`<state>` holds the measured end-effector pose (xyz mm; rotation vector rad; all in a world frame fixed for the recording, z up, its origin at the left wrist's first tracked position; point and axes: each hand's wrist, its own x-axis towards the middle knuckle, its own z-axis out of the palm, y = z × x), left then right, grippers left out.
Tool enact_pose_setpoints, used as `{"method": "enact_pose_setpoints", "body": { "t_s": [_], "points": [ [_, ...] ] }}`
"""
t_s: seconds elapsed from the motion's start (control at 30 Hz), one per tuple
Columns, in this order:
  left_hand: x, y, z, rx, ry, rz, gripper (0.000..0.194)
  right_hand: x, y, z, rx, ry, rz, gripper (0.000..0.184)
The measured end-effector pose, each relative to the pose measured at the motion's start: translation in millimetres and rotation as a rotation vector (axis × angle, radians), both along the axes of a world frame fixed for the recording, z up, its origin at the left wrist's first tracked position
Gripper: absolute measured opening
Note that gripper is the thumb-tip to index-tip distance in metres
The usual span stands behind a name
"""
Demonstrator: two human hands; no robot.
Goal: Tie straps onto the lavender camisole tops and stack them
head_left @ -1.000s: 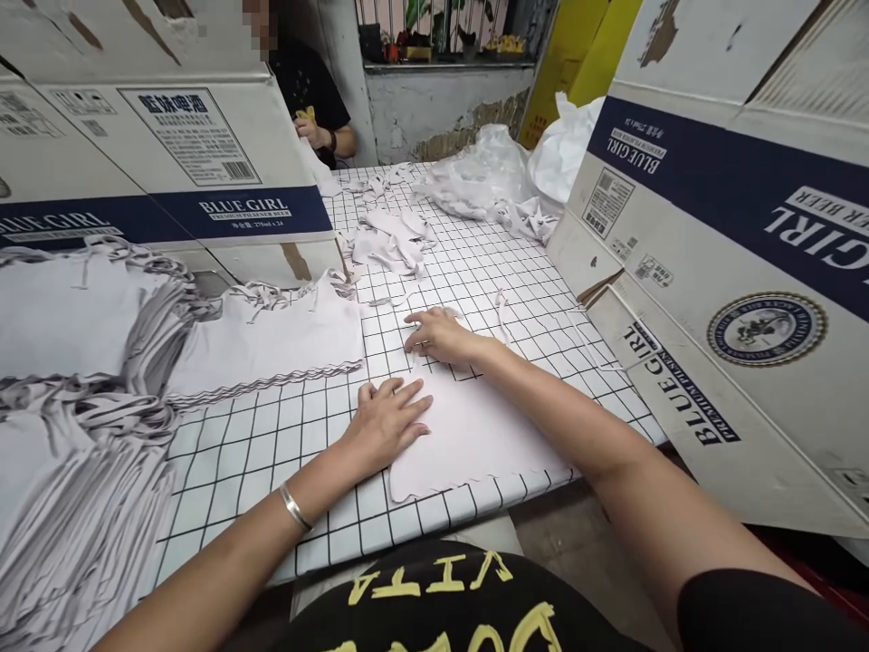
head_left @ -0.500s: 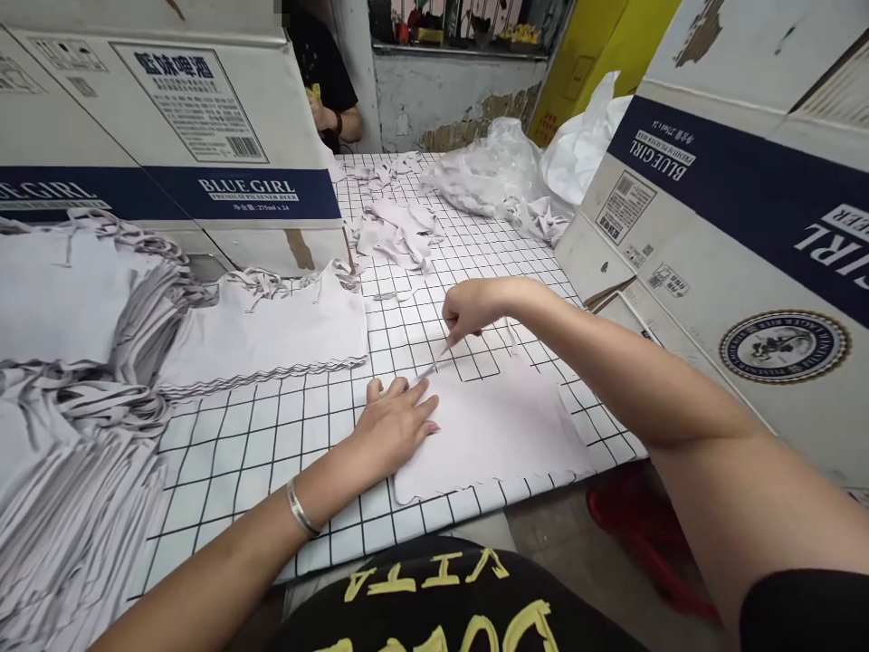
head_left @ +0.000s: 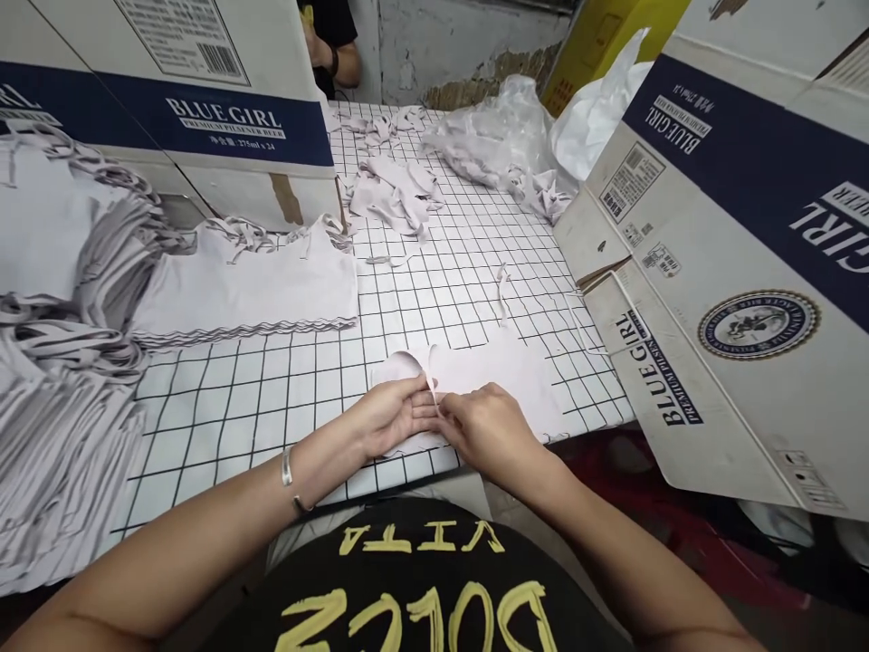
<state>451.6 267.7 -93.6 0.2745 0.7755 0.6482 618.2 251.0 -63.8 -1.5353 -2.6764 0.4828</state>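
A pale pink fabric piece (head_left: pixel 520 376) lies on the grid-patterned cloth (head_left: pixel 264 398) at the table's near edge. My left hand (head_left: pixel 390 418) is turned partly palm up over its left part, thumb and fingers closed on a narrow fabric strap (head_left: pixel 432 367). Close against it, my right hand (head_left: pixel 495 435) pinches the same strap lower down between thumb and forefinger. A loop of the fabric curls up just beyond my left fingertips. Both hands cover part of the piece beneath them.
Stacked fabric pieces (head_left: pixel 251 285) fill the left side, before a Blue Girl carton (head_left: pixel 231 195). Fabric scraps (head_left: pixel 394 195) and a clear plastic bag (head_left: pixel 502 136) lie farther back. Another carton (head_left: pixel 740 226) leans at the right. A person's arm (head_left: pixel 346 65) shows at the back.
My right hand has come back toward me from the far edge of the piece to meet my left. My left hand has turned from lying flat to gripping the strap. The view has tilted down.
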Motion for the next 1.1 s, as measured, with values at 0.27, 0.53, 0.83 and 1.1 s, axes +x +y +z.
{"method": "enact_pose_setpoints", "body": {
  "t_s": [0.27, 0.53, 0.83, 1.1],
  "points": [
    [0, 5, -10.7, -0.062, -0.103, 0.026, 0.018, 11, 28, -30.7, -0.337, 0.616, -0.354, 0.020],
    [3, 6, 2.4, -0.026, 0.078, 0.039, 0.025, 0, 38, -39.3, -0.901, 1.117, -0.472, 0.031],
    [-5, 24, 9.6, 0.106, 0.265, 0.120, 0.016, 16, 32, -29.3, -1.055, 0.925, -0.305, 0.033],
    [-14, 59, 6.5, 0.095, 0.184, 0.153, 0.005, 46, 34, -10.4, -1.163, 0.651, -0.118, 0.034]
  ]
}}
